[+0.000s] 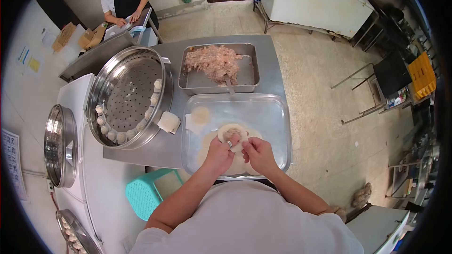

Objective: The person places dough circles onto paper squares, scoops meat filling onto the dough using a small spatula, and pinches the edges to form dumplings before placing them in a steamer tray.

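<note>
**Wrapper over the tray**

Left hand (218, 154) and right hand (259, 154) hold the dumpling wrapper (232, 133) just above the clear tray (266, 113), each grip clamped on its edge. Likely soft and tearable, so take it by the rim. Beyond the tray sits the filling pan (245, 81).

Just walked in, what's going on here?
A person holds a round wrapper with filling in both hands, left hand and right hand, above a clear tray. A metal pan of minced filling sits behind it. Finished dumplings line the edge of the steamer on the left. At the far counter stands another person.
</note>
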`<state>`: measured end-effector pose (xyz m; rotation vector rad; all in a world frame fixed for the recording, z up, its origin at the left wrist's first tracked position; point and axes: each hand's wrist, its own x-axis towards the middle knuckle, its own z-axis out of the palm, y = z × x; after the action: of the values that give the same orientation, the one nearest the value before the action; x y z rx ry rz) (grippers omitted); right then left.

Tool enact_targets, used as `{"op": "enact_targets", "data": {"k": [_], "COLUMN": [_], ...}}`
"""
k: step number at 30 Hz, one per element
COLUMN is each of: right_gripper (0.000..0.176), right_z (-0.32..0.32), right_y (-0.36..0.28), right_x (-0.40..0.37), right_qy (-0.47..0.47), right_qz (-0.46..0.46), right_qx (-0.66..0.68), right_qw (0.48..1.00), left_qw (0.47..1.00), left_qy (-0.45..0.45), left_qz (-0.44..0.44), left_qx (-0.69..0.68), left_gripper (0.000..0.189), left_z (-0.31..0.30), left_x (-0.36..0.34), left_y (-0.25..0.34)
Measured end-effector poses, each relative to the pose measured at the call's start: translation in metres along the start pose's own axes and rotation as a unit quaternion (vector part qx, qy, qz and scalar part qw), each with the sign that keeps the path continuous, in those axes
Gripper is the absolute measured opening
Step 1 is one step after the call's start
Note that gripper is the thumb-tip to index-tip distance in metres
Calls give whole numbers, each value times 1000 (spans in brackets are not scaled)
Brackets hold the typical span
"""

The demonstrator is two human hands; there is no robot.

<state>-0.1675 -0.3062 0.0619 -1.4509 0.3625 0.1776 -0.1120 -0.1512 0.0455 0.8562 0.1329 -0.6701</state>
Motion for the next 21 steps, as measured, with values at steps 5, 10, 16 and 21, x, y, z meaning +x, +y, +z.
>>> {"op": "enact_targets", "data": {"k": [5,10,16,21], "right_gripper": [25,28,24,16], "right_z": [-28,-39,-22,5], "right_y": [8,26,9,2], "right_x": [-8,0,-2,0], "right_qy": [0,24,65,91], "right_qz": [-52,-144,-211,-227], "right_qx": [-26,-140,-192,-174], "right_qw": [998,979,956,954], "left_qw": [999,997,999,999], "left_qy": [31,69,46,37], "left_qz": [12,35,27,7], "left_qx": [5,1,-2,21], "left_gripper": [32,28,24,27], "left_z": [30,35,26,11], "left_x": [1,0,-5,-12], "left_y": [-25,-32,-9,12]}}
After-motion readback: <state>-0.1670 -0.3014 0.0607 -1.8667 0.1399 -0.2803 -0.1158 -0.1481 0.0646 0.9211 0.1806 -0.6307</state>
